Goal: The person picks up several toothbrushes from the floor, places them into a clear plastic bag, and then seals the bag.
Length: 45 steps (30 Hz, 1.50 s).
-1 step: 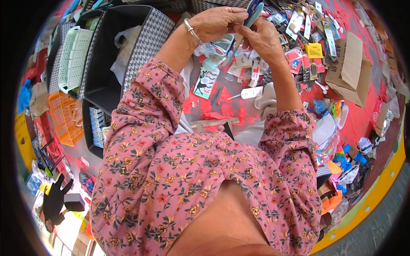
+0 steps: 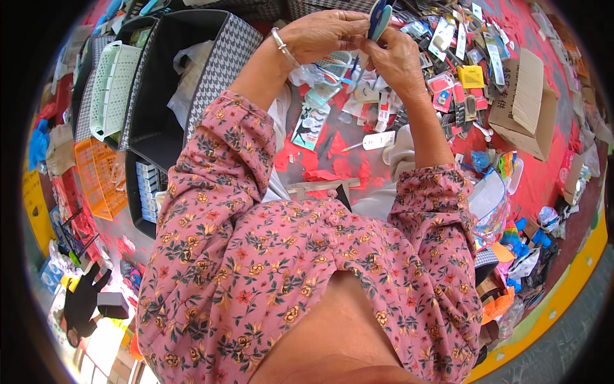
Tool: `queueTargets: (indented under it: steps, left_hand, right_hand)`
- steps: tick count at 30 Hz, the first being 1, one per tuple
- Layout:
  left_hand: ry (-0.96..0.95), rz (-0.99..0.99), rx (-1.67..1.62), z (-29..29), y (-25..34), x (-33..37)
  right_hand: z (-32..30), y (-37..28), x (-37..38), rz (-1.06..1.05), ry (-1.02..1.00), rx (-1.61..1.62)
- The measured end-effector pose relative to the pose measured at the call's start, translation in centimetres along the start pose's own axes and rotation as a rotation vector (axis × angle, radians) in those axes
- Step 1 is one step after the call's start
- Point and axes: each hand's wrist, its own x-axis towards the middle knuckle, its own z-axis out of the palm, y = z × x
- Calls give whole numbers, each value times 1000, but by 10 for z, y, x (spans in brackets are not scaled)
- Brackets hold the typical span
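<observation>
High in the middle of the view, my left hand and my right hand come together. Both pinch a flat item with a rounded end, dark blue and pale teal. Its exact kind is hard to make out, and my fingers cover its lower part. A metal bangle circles my left wrist. Beneath my hands lie clear plastic packaging and a pack of false eyelashes on a teal card. A white tag rests on the red-and-grey floor nearer to me.
Left stand black storage bins with houndstooth sides, a pale green basket and an orange basket. Many small packaged goods cover the floor at right, beside an open cardboard box and a yellow box. A person is at lower left.
The blue and teal item has turned slightly between my fingers. My hands stay almost in the same place, moved a touch to the right.
</observation>
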Motion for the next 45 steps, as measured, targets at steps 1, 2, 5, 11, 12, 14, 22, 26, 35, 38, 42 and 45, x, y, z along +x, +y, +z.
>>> queueTargets:
  steps: [1, 2, 5, 11, 12, 14, 22, 26, 35, 38, 42, 45]
  left_hand:
    - [67, -25, 59, 5, 7, -4]
    - [56, 79, 205, 2, 14, -13]
    - [-68, 112, -232, -61, 16, -5]
    - [673, -81, 806, -98, -1, -22]
    - [470, -143, 1070, -96, -23, -7]
    - [98, -243, 1494, -102, -71, -6]
    - [400, -164, 1325, -103, 21, -72]
    - [1001, 172, 1439, -146, 64, -185]
    - [950, -378, 1014, -250, -72, -266]
    - [736, -353, 1313, -259, -89, -206]
    - [608, -359, 1392, -272, -105, -158]
    - [495, -565, 1486, -285, -117, -144]
  right_hand:
    - [0, 7, 1, -48, 95, -107]
    - [-5, 14, 2, -30, 150, -123]
    - [-27, 12, 3, 130, 221, 142]
    - [-53, 1, -2, 243, 274, 128]
    - [-53, 4, -2, 248, 278, 130]
    - [-48, 0, -6, 211, 260, 90]
    - [-44, 5, -5, 260, 256, 335]
    - [-37, 3, -2, 287, 168, 638]
    - [-33, 17, -15, 470, 90, 752]
    - [-34, 18, -18, 476, 90, 698]
    - [-30, 18, -20, 497, 72, 571]
    - [-25, 13, -22, 496, 91, 579]
